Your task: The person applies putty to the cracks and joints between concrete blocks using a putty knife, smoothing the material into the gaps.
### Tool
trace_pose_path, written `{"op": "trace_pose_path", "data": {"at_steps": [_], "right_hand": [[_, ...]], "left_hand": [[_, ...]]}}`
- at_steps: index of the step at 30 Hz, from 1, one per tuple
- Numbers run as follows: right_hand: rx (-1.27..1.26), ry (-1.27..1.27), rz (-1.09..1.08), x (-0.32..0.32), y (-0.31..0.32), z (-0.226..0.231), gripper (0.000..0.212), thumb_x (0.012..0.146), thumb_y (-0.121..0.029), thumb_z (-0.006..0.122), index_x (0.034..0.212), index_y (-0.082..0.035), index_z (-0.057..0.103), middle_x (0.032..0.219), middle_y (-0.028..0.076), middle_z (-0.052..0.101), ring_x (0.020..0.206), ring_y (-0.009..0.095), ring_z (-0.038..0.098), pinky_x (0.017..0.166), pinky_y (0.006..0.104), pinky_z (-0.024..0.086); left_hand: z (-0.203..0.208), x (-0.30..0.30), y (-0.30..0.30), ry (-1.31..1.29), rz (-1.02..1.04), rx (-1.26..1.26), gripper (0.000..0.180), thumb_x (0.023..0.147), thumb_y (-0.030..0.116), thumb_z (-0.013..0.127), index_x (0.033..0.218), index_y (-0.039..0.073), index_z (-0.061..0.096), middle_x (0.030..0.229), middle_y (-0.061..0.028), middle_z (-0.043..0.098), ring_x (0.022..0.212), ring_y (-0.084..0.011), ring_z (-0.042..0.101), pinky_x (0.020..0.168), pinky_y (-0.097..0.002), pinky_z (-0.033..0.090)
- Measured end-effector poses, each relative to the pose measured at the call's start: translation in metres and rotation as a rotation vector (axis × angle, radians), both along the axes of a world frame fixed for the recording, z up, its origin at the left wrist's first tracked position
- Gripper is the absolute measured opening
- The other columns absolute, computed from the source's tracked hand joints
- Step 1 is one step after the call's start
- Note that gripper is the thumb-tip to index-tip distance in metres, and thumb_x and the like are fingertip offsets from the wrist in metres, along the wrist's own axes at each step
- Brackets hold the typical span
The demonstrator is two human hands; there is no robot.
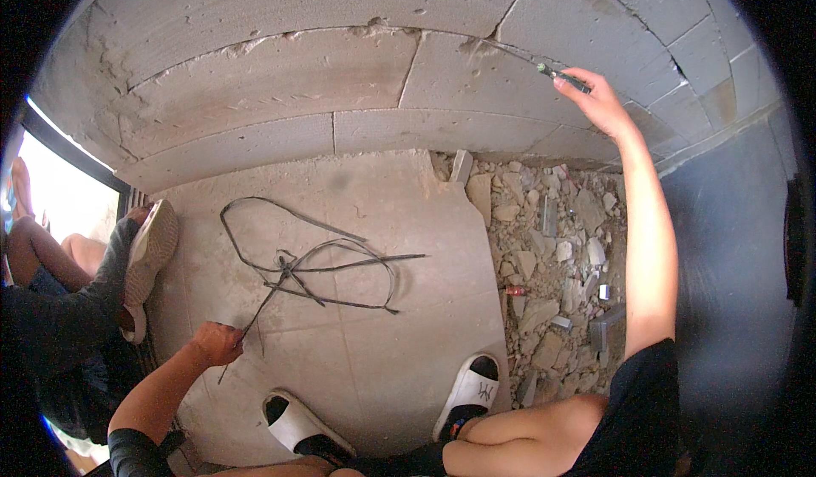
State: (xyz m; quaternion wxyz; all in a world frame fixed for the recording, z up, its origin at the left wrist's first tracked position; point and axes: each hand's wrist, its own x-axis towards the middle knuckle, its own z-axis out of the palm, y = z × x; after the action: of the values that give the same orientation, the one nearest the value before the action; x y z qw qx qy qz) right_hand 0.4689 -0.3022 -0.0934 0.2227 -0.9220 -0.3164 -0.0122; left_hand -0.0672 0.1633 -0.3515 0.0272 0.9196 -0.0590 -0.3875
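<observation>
My right hand is raised to the block wall, its fingers closed around the dark handle of a screwdriver. The thin shaft reaches up and left to a joint between the pale blocks; whether the tip touches it I cannot tell. Low on the left, my left hand is closed on the end of a black flat cable. The rest of this cable lies in loose loops, knotted in the middle, over the floor tiles.
Broken rubble fills a strip of floor to the right of the tiles. Beyond it stands a smooth grey panel. A co-worker's shoe and sleeved arm are close on the left, beside an opening. My feet wear white slides.
</observation>
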Motion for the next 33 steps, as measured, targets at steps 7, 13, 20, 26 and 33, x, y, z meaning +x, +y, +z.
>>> {"op": "trace_pose_path", "data": {"at_steps": [7, 13, 20, 26, 33], "right_hand": [[0.016, -0.059, 0.066, 0.017, -0.008, -0.003, 0.047, 0.088, -0.043, 0.067, 0.115, -0.005, 0.065, 0.104, 0.004, 0.068, 0.099, 0.014, 0.058, 0.090, 0.0320, 0.044], [0.035, -0.065, 0.060, 0.020, -0.009, -0.002, 0.046, 0.088, -0.040, 0.069, 0.117, -0.005, 0.065, 0.104, 0.004, 0.068, 0.099, 0.013, 0.058, 0.088, 0.0297, 0.044], [0.035, -0.052, 0.073, 0.024, -0.010, -0.005, 0.044, 0.088, -0.039, 0.069, 0.117, -0.005, 0.065, 0.108, 0.007, 0.069, 0.103, 0.015, 0.059, 0.091, 0.0308, 0.044], [-0.009, -0.102, 0.060, 0.033, -0.013, -0.003, 0.047, 0.089, -0.042, 0.067, 0.118, -0.005, 0.066, 0.110, 0.008, 0.069, 0.104, 0.016, 0.059, 0.092, 0.0324, 0.044], [-0.032, -0.177, 0.059, 0.033, -0.010, -0.001, 0.048, 0.089, -0.044, 0.066, 0.118, -0.006, 0.066, 0.109, 0.009, 0.069, 0.102, 0.016, 0.059, 0.089, 0.0315, 0.045]], "left_hand": [[-0.012, -0.006, 0.007, -0.041, 0.002, -0.025, 0.024, 0.083, 0.029, 0.058, 0.089, 0.007, 0.063, 0.083, -0.0139, 0.068, 0.079, -0.0341, 0.067, 0.071, -0.0468, 0.054], [-0.016, -0.007, 0.008, -0.016, 0.010, -0.013, 0.025, 0.083, 0.030, 0.058, 0.091, 0.007, 0.062, 0.084, -0.0146, 0.068, 0.081, -0.0350, 0.067, 0.072, -0.0474, 0.054], [-0.022, -0.010, 0.013, 0.012, -0.020, -0.008, 0.026, 0.084, 0.031, 0.059, 0.094, 0.007, 0.063, 0.086, -0.0144, 0.069, 0.083, -0.0337, 0.068, 0.073, -0.0471, 0.054], [-0.021, -0.008, 0.011, -0.021, 0.000, -0.019, 0.025, 0.084, 0.030, 0.059, 0.091, 0.006, 0.063, 0.086, -0.0131, 0.069, 0.081, -0.0330, 0.068, 0.071, -0.0461, 0.054], [-0.014, -0.006, 0.009, 0.017, 0.001, 0.004, 0.024, 0.084, 0.029, 0.059, 0.091, 0.007, 0.064, 0.087, -0.0126, 0.069, 0.082, -0.0322, 0.068, 0.073, -0.0451, 0.054]]}}
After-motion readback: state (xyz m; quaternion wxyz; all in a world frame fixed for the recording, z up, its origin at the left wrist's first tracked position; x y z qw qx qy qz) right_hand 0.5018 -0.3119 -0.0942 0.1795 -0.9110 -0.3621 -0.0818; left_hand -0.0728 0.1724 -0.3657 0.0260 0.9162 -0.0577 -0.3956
